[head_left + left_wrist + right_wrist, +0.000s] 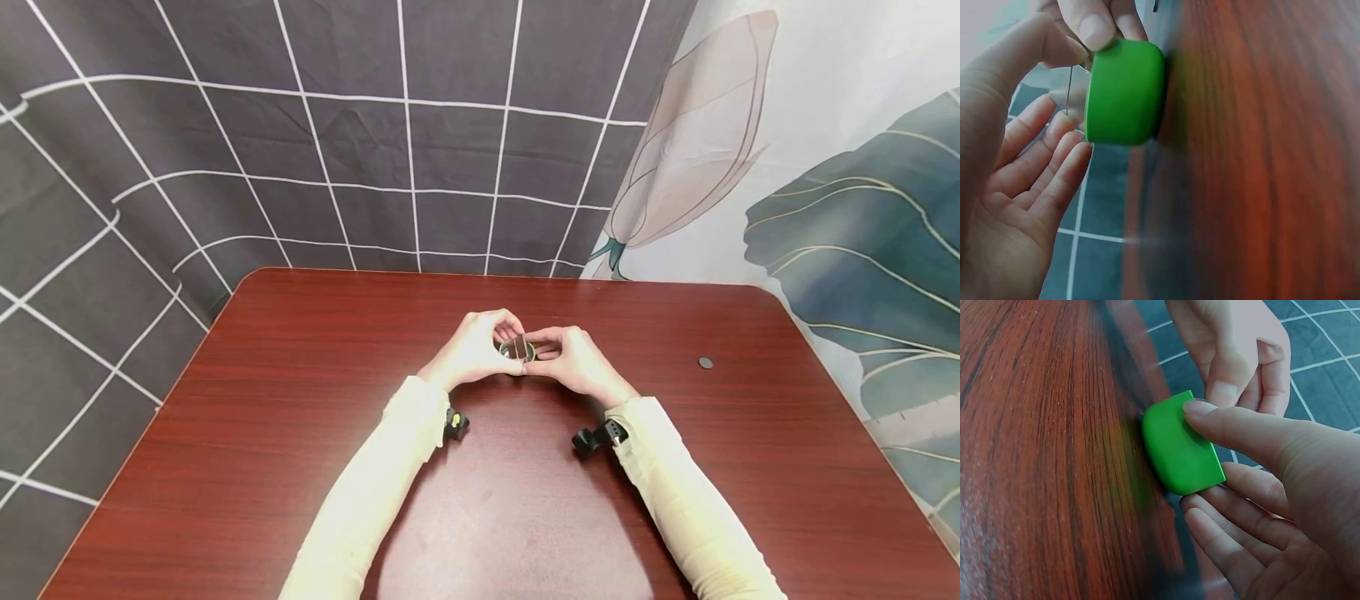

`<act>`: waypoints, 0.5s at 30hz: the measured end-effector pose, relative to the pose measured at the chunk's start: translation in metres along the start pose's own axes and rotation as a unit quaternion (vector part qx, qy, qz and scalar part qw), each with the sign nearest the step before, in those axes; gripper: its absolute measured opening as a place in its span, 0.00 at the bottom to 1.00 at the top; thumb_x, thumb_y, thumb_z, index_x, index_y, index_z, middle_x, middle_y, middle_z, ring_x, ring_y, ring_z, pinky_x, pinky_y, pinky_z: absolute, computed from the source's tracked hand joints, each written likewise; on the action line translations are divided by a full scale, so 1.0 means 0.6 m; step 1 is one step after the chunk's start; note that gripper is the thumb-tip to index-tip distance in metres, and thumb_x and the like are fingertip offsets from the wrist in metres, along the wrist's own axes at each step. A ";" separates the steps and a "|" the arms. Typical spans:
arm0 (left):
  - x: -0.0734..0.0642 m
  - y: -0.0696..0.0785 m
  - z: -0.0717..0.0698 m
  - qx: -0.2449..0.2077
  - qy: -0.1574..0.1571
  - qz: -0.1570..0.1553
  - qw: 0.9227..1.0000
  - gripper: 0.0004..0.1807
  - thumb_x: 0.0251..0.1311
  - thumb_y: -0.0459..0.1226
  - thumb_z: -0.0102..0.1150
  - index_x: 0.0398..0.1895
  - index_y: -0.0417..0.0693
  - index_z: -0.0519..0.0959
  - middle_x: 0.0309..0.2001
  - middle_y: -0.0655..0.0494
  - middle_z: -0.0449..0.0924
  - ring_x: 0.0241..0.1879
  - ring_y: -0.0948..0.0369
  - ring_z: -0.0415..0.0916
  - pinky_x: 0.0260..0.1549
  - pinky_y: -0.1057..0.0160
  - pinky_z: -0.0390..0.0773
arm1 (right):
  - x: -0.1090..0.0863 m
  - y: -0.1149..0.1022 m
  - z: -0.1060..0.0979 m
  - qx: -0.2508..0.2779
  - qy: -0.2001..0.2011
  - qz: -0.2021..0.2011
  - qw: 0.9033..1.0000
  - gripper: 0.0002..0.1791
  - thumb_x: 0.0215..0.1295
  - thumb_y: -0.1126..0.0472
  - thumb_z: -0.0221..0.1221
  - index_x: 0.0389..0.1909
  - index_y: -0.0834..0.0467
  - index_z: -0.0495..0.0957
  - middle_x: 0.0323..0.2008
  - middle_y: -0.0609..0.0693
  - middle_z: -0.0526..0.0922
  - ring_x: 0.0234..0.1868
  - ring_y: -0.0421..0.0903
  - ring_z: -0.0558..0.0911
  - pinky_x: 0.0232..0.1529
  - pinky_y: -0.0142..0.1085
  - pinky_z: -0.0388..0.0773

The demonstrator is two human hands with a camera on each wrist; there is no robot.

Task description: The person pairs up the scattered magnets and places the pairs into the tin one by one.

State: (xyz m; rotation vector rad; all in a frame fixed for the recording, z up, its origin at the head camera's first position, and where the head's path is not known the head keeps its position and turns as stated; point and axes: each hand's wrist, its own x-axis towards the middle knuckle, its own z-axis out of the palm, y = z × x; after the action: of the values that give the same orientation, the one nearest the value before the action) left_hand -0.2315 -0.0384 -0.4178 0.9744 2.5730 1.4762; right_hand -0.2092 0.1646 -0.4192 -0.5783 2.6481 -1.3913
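A small green round cup [1179,447] with a rounded base sits close over the table between both hands. My right hand [573,358] grips it, the thumb on its side near the rim and the fingers curled beneath it in the right wrist view. From its mouth sticks up a thin shiny plate [1071,90], which reflects its surroundings. My left hand [476,350] curls around the mouth, its thumb and fingertips at opposite edges of this plate. The head view shows the plate [517,345] inside the rim; its lower part is hidden in the cup.
A small grey disc [705,363] lies on the reddish-brown table [345,333], well to the right of the hands. Behind the table hang a dark gridded curtain [360,150] and a pale leaf-print one [825,83]. Both wrists carry black camera mounts [597,437].
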 end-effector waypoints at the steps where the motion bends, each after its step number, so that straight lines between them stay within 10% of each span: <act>1: -0.001 -0.001 -0.001 0.000 -0.001 0.000 1.000 0.27 0.29 0.40 0.79 0.38 0.48 0.77 0.31 0.57 0.78 0.31 0.62 0.76 0.35 0.65 0.76 | 0.000 0.000 0.000 0.003 -0.001 0.000 1.000 0.24 0.45 0.58 0.73 0.47 0.58 0.81 0.38 0.49 0.84 0.36 0.42 0.83 0.38 0.33 0.78; 15: -0.002 -0.002 -0.008 0.026 -0.017 -0.009 0.999 0.27 0.31 0.45 0.79 0.37 0.48 0.78 0.31 0.57 0.78 0.31 0.62 0.75 0.34 0.66 0.74 | -0.002 -0.002 0.002 0.025 -0.005 0.001 1.000 0.25 0.44 0.56 0.74 0.46 0.56 0.81 0.36 0.48 0.84 0.35 0.42 0.84 0.36 0.33 0.79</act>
State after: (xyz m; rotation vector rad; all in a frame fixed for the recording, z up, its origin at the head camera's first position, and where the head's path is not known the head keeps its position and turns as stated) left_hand -0.2326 -0.0432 -0.4162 0.9720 2.6017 1.3819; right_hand -0.2076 0.1636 -0.4188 -0.5772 2.5975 -1.4444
